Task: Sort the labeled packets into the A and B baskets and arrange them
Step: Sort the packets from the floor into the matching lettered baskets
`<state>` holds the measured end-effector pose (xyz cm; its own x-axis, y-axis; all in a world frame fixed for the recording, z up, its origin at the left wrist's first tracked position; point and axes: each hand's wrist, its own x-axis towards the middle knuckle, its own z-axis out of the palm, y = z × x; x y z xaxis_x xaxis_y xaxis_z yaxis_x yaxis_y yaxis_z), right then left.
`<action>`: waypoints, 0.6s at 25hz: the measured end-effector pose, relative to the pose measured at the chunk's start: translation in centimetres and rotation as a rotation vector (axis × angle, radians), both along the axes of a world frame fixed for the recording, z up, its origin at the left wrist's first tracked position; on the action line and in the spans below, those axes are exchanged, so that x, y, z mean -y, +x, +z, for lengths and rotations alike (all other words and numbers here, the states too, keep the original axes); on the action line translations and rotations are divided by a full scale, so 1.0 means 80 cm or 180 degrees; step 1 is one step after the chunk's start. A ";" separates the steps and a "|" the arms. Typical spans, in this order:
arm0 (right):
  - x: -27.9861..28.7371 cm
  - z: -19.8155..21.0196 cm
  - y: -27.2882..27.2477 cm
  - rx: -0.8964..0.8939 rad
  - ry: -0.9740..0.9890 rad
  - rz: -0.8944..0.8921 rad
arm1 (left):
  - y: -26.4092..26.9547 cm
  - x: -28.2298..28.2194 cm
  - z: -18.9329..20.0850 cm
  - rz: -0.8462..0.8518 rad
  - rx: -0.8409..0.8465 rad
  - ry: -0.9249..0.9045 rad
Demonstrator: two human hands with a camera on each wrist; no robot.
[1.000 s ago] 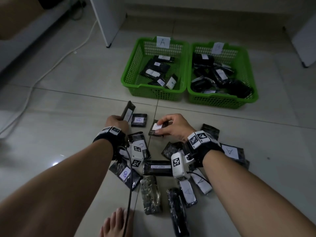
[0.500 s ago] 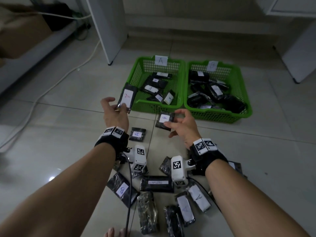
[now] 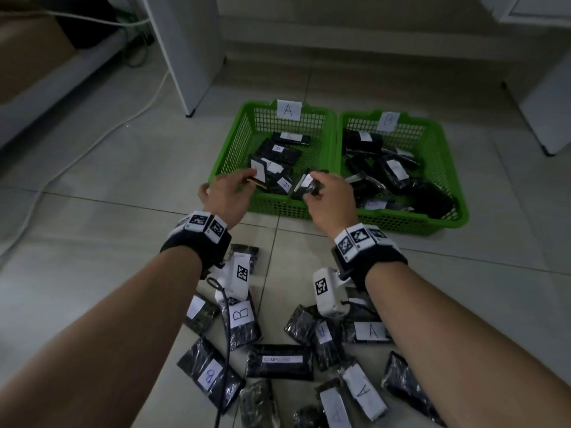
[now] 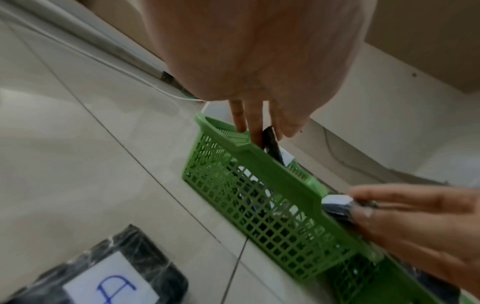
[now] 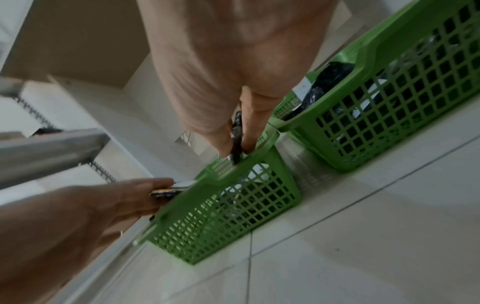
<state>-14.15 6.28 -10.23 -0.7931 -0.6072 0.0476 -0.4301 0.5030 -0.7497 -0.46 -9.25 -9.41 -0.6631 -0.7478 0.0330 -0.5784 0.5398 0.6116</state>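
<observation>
- Packets: the left hand (image 3: 227,193) pinches one packet (image 3: 259,174), the right hand (image 3: 330,196) another (image 3: 306,186) — both just over basket A's (image 3: 234,143) near rim.
- Lower each flat, label up — beside those inside — then let go.

Baskets (image 3: 234,140) green plastic lattice, smooth rims. Packets (image 3: 279,361) black, wrapped in glossy crinkled film, matt white paper labels (image 3: 242,315). Floor (image 3: 123,186) pale glazed tile, faint sheen. Wrist bands (image 3: 200,245) black cloth.

Held packets (image 3: 259,171) over A basket (image 3: 234,143)
</observation>
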 end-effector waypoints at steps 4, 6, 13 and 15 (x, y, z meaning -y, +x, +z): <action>0.008 -0.013 0.015 -0.0296 0.0924 0.0403 | -0.012 -0.014 -0.027 -0.0267 0.0858 -0.0256; 0.012 -0.015 0.025 -0.0744 0.1329 0.0426 | -0.015 -0.015 -0.033 -0.0253 0.0941 -0.0313; 0.013 -0.009 0.030 -0.1299 0.1724 0.0341 | 0.030 -0.010 -0.037 0.0120 0.0135 -0.0514; 0.010 -0.011 0.050 -0.1512 0.1386 0.0387 | 0.062 -0.013 -0.038 0.0247 0.0134 -0.0632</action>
<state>-10.19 5.46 -11.11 -0.6708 -0.7341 0.1054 -0.7372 0.6445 -0.2029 4.52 -8.21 -12.47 -0.6077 -0.7782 0.1583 -0.6456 0.6002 0.4721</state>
